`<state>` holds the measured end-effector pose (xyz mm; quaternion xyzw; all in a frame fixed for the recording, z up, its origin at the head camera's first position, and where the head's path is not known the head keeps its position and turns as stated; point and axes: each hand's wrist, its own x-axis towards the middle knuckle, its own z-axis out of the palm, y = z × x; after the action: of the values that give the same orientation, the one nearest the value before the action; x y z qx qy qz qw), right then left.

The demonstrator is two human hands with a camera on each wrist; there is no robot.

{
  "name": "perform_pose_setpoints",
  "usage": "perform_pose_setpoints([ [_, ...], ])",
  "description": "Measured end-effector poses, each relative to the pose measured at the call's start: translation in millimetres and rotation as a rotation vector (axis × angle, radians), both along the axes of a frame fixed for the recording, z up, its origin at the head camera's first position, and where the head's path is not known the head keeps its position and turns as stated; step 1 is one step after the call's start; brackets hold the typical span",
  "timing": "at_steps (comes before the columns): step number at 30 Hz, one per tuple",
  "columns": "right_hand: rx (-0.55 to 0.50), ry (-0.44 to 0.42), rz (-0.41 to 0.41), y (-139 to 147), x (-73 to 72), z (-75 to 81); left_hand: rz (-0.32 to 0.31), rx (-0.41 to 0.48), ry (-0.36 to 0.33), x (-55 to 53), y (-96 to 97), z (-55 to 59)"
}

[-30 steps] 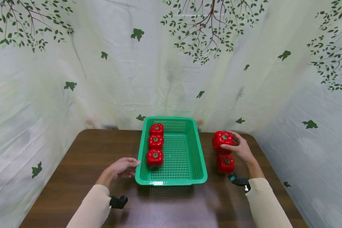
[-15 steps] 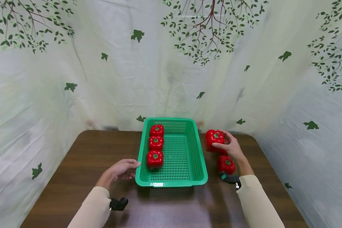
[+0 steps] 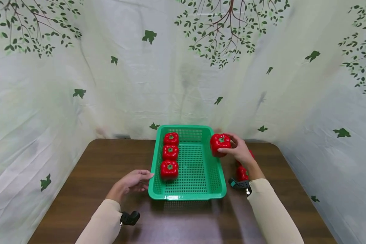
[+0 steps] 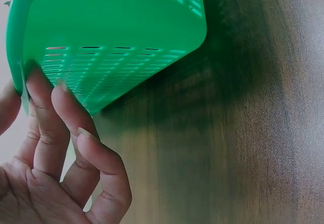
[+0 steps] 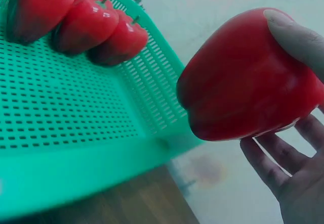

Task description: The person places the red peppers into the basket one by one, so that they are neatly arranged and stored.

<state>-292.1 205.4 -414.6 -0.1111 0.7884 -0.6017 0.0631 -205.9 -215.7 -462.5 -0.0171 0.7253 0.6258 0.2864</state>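
Note:
A red bell pepper with a green stem is in my right hand, gripped between thumb and fingers. In the head view it overlaps the right rim of a green plastic basket. The right wrist view shows the held pepper up beside the basket wall, thumb on one side and fingers on the other. My left hand pinches the basket's left rim; in the left wrist view the thumb and a finger close on that rim. Three red peppers stand in a row along the basket's left side.
More red peppers sit on the brown wooden table right of the basket, partly hidden behind my right wrist and forearm. A pale curtain with printed leaves hangs behind the table's far edge.
My right hand has carried the gripped pepper leftward from the table's right side to the basket's right rim. The left hand keeps its hold on the rim.

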Motion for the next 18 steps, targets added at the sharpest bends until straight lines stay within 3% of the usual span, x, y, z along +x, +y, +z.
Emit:
perform_pose_setpoints([
  [14, 0.051, 0.043, 0.042, -37, -33.9, -6.9, 0.001, -0.061, 0.005, -2.7, 4.7, 3.4],
  [18, 0.033, 0.012, 0.042, -50, -38.1, -3.1, -0.001, -0.059, 0.008, -0.8, 1.4, 2.1],
])
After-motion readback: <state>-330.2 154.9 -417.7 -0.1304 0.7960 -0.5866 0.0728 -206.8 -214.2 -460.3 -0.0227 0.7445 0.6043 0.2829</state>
